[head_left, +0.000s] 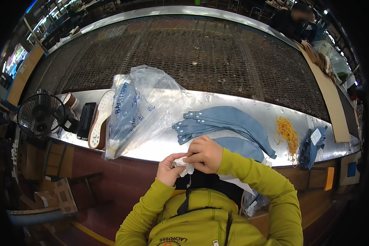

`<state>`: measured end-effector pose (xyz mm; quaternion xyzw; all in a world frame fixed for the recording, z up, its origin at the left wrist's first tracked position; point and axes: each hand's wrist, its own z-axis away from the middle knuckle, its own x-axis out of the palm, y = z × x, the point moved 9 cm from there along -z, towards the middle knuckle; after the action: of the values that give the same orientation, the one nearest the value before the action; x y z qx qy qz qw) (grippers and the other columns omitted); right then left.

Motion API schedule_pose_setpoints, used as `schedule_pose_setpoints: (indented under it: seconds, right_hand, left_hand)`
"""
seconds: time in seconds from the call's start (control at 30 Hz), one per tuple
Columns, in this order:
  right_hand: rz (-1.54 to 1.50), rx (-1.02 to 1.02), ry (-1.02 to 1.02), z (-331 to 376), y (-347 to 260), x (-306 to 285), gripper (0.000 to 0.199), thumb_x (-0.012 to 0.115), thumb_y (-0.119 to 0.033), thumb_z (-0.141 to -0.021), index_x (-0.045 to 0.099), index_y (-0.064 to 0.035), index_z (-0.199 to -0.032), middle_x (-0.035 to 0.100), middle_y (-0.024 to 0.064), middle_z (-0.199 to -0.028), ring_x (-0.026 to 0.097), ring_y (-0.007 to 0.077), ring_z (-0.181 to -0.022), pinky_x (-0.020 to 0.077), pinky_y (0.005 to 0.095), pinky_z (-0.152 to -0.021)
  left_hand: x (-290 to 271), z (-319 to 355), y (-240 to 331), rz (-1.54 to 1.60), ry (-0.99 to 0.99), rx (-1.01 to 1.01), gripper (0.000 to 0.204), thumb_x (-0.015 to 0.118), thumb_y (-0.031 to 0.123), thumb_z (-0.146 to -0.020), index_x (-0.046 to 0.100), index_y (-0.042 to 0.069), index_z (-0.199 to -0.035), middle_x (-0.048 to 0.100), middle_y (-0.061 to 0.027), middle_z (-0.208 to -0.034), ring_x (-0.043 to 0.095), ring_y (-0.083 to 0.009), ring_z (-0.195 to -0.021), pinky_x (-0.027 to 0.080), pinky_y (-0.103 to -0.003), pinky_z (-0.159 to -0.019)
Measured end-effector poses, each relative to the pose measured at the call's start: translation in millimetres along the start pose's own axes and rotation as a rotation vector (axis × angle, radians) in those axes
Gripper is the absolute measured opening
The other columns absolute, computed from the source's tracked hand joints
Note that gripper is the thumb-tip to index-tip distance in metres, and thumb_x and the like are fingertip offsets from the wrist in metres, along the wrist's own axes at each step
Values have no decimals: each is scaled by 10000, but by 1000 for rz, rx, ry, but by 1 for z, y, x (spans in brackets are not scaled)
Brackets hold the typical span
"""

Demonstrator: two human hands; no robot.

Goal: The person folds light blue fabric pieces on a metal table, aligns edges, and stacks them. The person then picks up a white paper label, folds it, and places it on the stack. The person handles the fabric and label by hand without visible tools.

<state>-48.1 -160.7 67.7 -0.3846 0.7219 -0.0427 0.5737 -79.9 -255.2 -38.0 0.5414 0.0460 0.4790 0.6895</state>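
Observation:
A small crumpled white piece [183, 165], paper or label strip by its look, is pinched between my two hands in front of my chest. My left hand [169, 169] grips it from the left, and the fingers of my right hand [205, 155] close on its upper right side. Just beyond my hands, on the metal table edge [151, 152], curved blue-grey cut pieces [229, 119] lie fanned in overlapping stacks, with small white stickers on their left ends. More of these pieces run partly under my right wrist.
Left on the table are a clear plastic bag [151, 102], a shoe sole [100, 123], a black case [86, 121] and a black fan [41, 112]. Yellow bands [288, 135] and a tagged blue bundle [313, 145] lie right. Behind runs a wide mesh conveyor [184, 53]; a person [293, 24] works far right.

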Motion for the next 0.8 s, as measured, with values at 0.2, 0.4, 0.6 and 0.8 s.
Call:
schedule_pose_setpoints:
  seconds: [0.2,0.4,0.6,0.8]
  right_hand:
    - [246,-78,79,15,-21,-1,377,724,-252,-703,639,-88,-1032,559,40,-937,536,209,-985,391,384,-868]
    - [309,-87,166,19,-16,9,353,721,-209,-695,653,-122,-1030,567,10,-921,539,194,-951,395,384,-837]
    - [115,41,194,18,-4,6,206,718,-205,-721,689,-156,-919,570,-23,-872,534,183,-933,369,376,-822]
    - [-52,181,198,17,7,4,93,717,-194,-752,685,-154,-830,574,-36,-838,517,171,-917,302,375,-846]
  left_hand:
    - [0,7,-5,184,62,-94,421,507,-147,-801,511,-50,-1210,597,-160,-1078,644,-205,-917,563,-276,-804]
    - [5,10,3,409,-23,-222,347,516,-33,-867,496,-80,-1210,592,-153,-1093,629,-210,-985,554,-288,-863]
    - [0,7,-1,314,87,-198,302,526,69,-921,515,-89,-1179,616,-138,-1041,647,-195,-930,568,-283,-834]
    - [-1,8,-2,247,135,-202,265,537,74,-924,546,-44,-1161,634,-117,-989,660,-179,-879,574,-279,-807]
